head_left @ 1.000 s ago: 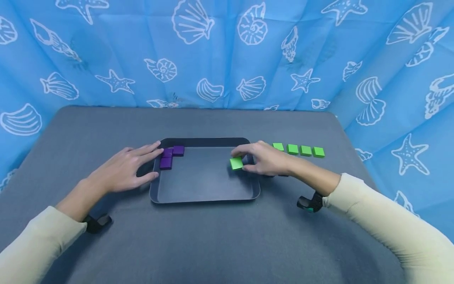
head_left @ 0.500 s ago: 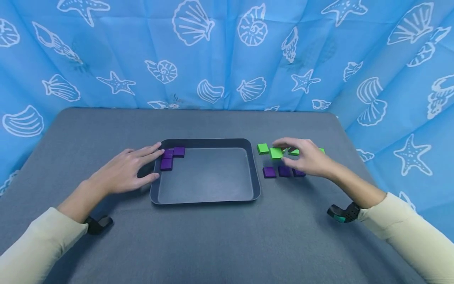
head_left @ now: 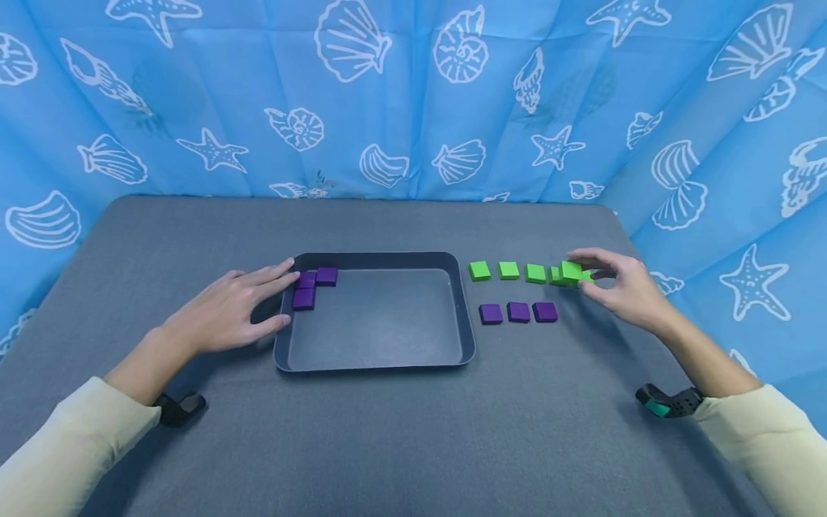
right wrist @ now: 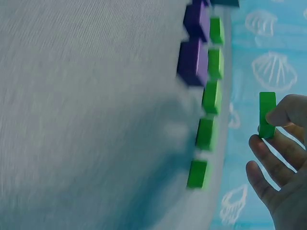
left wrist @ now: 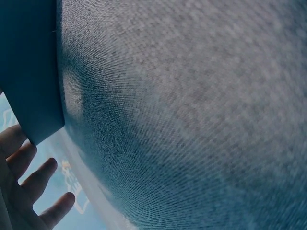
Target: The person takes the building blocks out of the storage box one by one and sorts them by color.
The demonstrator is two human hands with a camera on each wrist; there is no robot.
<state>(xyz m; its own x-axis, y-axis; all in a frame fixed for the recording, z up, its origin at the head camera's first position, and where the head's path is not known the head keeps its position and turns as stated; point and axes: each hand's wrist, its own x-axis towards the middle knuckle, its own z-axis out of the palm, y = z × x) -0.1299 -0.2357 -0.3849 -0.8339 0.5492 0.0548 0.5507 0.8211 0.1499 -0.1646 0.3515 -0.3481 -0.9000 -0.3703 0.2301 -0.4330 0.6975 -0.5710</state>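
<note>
My right hand (head_left: 623, 287) pinches a green square block (head_left: 571, 270) between thumb and fingers. In the right wrist view this green block (right wrist: 267, 108) is held up on edge, apart from the row of green blocks (right wrist: 206, 134). My left hand (head_left: 226, 312) lies with spread fingers at the left rim of the dark baking tray (head_left: 381, 369). Its fingertips overlap that rim, close to the purple blocks (head_left: 304, 299) in the tray's upper left corner. Three purple blocks show there, two stacked in a column and one to the right.
Right of the tray, several green blocks (head_left: 508, 271) lie in a row on the grey table (head_left: 413, 445). Nearer than them is a row of three purple blocks (head_left: 518, 312). A blue shell-patterned curtain (head_left: 413, 93) hangs behind the table's far edge.
My right hand has carried the green block from over the tray rightward to the far end of the green row. The left hand stays at the tray's rim.
</note>
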